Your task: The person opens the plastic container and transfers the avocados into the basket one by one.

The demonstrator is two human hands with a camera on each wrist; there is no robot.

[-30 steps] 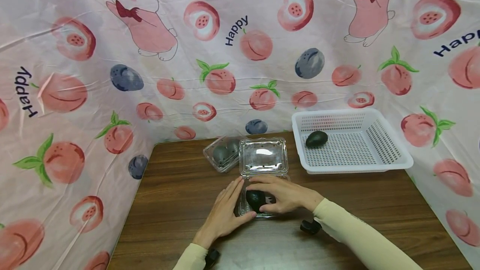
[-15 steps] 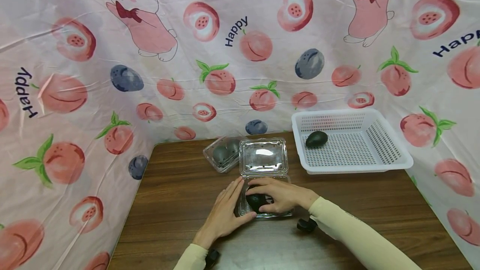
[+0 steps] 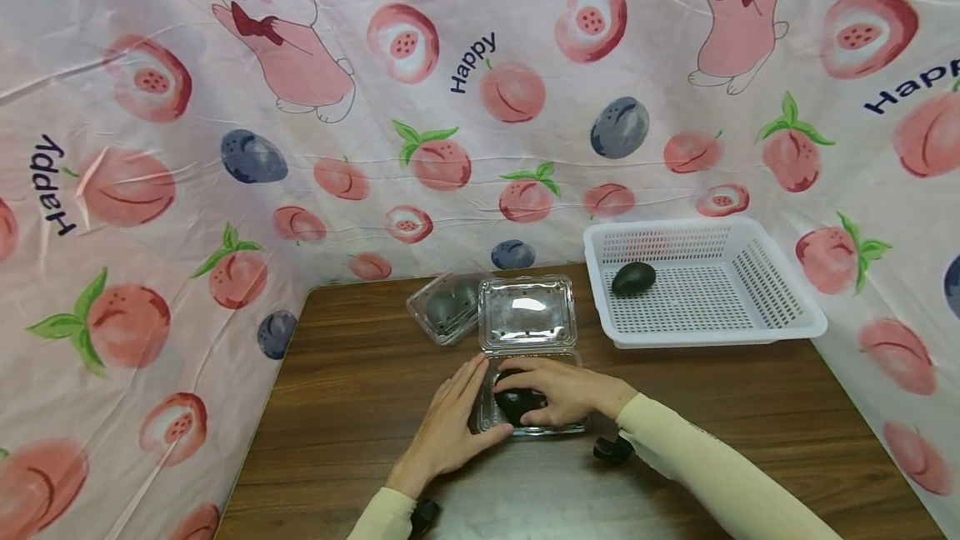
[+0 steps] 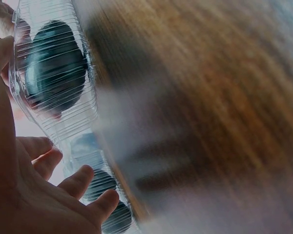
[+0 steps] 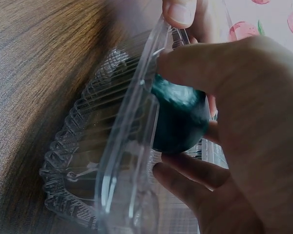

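A clear plastic clamshell box lies in front of me, its lid (image 3: 527, 332) folded back and its base (image 3: 487, 418) nearer me. My right hand (image 3: 566, 394) reaches into the base and grips a dark green avocado (image 3: 517, 405), with thumb and fingers bent round its sides. Through the ribbed clear wall, the left wrist view shows this avocado (image 4: 56, 68) within the base. My left hand (image 3: 446, 432) rests along the base's left side, fingers extended and the thumb at the front corner. In the right wrist view the avocado (image 5: 180, 117) is partly hidden by my fingers.
A second clear box (image 3: 420, 307), holding dark avocados, stands behind to the left, close against the lid. At the back right, a white perforated basket (image 3: 712, 338) contains one avocado (image 3: 633, 278). A fruit-print cloth (image 3: 450, 232) hangs behind the wooden table (image 3: 337, 390).
My right hand has shifted slightly to the left over the base, and the avocado has turned a little in its fingers. My left hand stays in place.
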